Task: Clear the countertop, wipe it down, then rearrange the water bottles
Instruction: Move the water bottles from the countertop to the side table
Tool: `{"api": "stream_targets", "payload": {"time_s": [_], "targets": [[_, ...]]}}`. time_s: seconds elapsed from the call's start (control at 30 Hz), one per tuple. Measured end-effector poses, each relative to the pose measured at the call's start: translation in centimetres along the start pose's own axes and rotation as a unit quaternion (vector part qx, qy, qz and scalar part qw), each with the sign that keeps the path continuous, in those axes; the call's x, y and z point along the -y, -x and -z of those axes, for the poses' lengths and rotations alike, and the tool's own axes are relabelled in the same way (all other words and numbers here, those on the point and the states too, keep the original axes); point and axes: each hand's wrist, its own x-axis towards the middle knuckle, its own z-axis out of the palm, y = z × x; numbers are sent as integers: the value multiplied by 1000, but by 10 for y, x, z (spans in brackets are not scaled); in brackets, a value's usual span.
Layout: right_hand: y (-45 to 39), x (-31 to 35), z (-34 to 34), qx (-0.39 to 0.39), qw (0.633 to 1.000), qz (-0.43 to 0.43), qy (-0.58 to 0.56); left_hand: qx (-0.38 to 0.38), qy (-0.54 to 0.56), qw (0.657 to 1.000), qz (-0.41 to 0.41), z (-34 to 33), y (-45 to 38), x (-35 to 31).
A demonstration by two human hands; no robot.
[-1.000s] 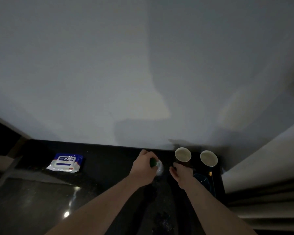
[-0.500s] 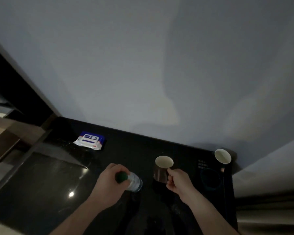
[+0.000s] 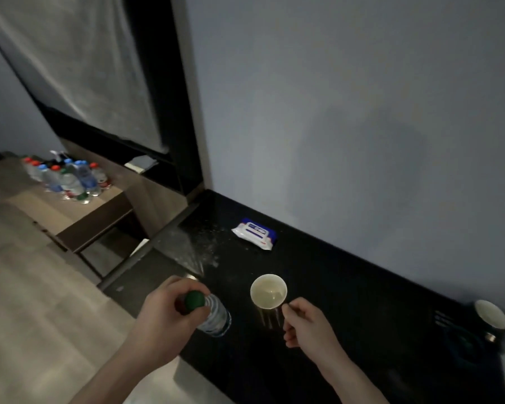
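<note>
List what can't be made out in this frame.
- Bottle, head view: neck and label hidden by left hand.
- Mug: handle covered by right hand.
- Bottles on far shelf: too small and dim to count or read.
- Wipes pack: print too small.
- Second mug: base lost in dark.

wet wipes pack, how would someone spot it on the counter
On the long black countertop, look along the grey wall towards the dusty left end. The flat white and blue wet wipes pack lies there alone, the only soft packet, far from both cups.
</note>
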Motion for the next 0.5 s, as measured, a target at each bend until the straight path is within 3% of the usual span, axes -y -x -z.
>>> {"api": "stream_targets", "payload": {"time_s": [0.27,0.5], "targets": [[14,40,-160,3,1000,19,-6,-42,-22,999,-4,130,34,89],[4,86,-244,62,995,58,59,-106,13,994,22,210,36,135]]}}
